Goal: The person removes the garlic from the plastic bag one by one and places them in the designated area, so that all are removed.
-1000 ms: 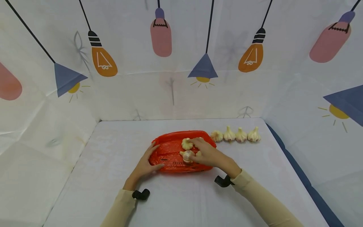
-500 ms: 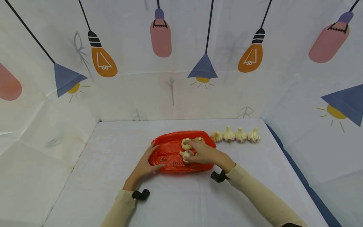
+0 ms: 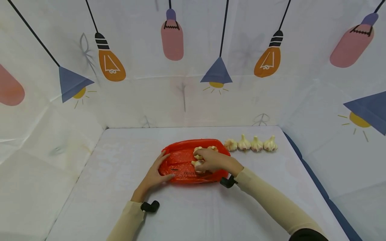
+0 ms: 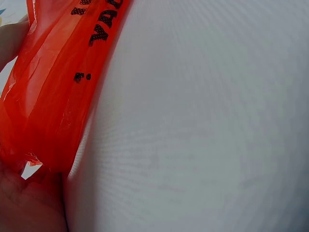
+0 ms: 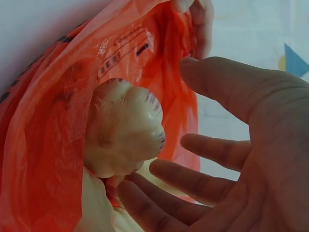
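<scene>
A red plastic bag [image 3: 178, 162] lies spread open like a shallow tray on the table. My left hand [image 3: 155, 174] cups its left end, thumb at the front rim and fingers along the back. In the left wrist view, the bag's printed side [image 4: 63, 96] runs between finger and palm. Several garlic bulbs are in the bag's right half, partly hidden by my right hand [image 3: 214, 160], which reaches in over them. In the right wrist view, this hand's fingers are spread beside one garlic bulb [image 5: 128, 128], with the thumb held apart from it.
Behind the bag's right corner, several more garlic bulbs [image 3: 256, 144] stand in a row on the white table [image 3: 126, 150]. A white sheet printed with lamps [image 3: 144, 93] hangs behind and along both sides.
My right hand and forearm have shifted a little left and forward over the garlic in the bag. The left hand, the bag and the row of garlic stay put.
</scene>
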Available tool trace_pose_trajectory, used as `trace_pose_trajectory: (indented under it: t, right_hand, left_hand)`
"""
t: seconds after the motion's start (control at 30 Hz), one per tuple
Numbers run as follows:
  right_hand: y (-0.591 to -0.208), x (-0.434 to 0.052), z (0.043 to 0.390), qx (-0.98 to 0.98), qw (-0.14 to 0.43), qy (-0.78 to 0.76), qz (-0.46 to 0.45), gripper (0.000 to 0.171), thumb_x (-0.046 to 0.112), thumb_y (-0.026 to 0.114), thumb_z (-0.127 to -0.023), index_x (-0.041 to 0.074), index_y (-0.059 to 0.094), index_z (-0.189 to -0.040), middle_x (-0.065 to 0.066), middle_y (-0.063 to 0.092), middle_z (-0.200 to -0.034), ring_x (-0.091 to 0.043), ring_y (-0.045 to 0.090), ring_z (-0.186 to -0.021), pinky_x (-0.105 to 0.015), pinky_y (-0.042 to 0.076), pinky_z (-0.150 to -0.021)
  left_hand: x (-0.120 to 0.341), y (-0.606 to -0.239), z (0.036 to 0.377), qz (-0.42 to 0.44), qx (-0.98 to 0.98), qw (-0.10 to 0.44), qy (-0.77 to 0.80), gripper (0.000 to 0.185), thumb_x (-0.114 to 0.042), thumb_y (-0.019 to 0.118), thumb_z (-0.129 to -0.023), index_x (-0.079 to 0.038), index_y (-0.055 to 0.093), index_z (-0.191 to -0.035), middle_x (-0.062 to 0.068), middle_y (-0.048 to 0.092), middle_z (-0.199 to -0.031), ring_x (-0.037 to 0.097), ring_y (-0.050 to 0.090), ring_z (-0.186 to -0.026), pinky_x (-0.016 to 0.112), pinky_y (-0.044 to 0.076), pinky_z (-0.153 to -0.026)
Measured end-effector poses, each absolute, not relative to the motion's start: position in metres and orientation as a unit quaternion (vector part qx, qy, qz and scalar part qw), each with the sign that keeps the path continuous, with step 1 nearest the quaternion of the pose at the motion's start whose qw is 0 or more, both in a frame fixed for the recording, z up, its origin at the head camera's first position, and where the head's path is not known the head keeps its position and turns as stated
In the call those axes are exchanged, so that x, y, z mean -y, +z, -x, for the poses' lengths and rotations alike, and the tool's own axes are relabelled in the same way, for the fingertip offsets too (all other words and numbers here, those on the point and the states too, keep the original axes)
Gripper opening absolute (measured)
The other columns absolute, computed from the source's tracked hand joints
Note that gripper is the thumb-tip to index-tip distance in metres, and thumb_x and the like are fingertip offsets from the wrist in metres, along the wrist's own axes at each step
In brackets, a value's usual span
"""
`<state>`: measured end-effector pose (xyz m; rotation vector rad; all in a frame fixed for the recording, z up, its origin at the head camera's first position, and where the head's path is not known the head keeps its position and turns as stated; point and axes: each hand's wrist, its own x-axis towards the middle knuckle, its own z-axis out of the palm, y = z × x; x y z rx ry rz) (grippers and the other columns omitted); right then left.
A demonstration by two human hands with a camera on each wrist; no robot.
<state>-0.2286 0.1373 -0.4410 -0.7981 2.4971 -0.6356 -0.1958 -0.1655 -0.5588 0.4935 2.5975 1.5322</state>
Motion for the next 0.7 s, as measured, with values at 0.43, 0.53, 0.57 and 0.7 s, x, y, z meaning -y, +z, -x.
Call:
trace_pose_trajectory:
  t: [0.43,0.53,0.57,0.7]
  right_hand:
    - [-0.455,-0.13,0.23,-0.901,0.235,-0.222,0.29,0.05,0.033,0.075,-0.095,0.006,0.06,-0.134,0.0,0.064,-0.109,-0.015,0.057,-0.095,-0.035,0.051,-0.088]
    - [-0.455,-0.127,0.229,-0.902,0.235,-0.216,0.292,0.047,0.032,0.075,-0.094,0.007,0.062,-0.132,0.002,0.066,-0.11,-0.013,0.057,-0.094,-0.035,0.052,-0.088]
    - [-0.455,-0.126,0.229,-0.901,0.236,-0.217,0.292,0.048,0.032,0.075,-0.095,0.008,0.062,-0.133,0.003,0.066,-0.113,-0.013,0.058,-0.096,-0.034,0.052,-0.09]
    - [-0.455,-0.123,0.231,-0.901,0.229,-0.222,0.293,0.044,0.03,0.075,-0.095,0.009,0.064,-0.132,0.002,0.067,-0.117,-0.013,0.058,-0.1,-0.035,0.052,-0.093]
  left_hand:
    - [0.164,-0.558,0.195,-0.148,-0.853,0.05,0.498,0.092,-0.042,0.084,-0.083,-0.023,0.037,-0.16,0.002,0.013,-0.174,0.038,0.013,-0.159,0.07,0.019,-0.121]
    - [0.164,-0.558,0.195,-0.15,-0.854,0.049,0.496,0.092,-0.041,0.084,-0.083,-0.023,0.038,-0.16,0.003,0.013,-0.174,0.039,0.014,-0.159,0.07,0.019,-0.121]
    - [0.164,-0.558,0.195,-0.151,-0.854,0.049,0.496,0.091,-0.041,0.084,-0.083,-0.023,0.038,-0.16,0.003,0.013,-0.174,0.039,0.014,-0.159,0.07,0.019,-0.121]
    - [0.164,-0.559,0.195,-0.154,-0.853,0.047,0.497,0.092,-0.041,0.084,-0.083,-0.022,0.037,-0.16,0.004,0.014,-0.174,0.04,0.014,-0.159,0.071,0.02,-0.121]
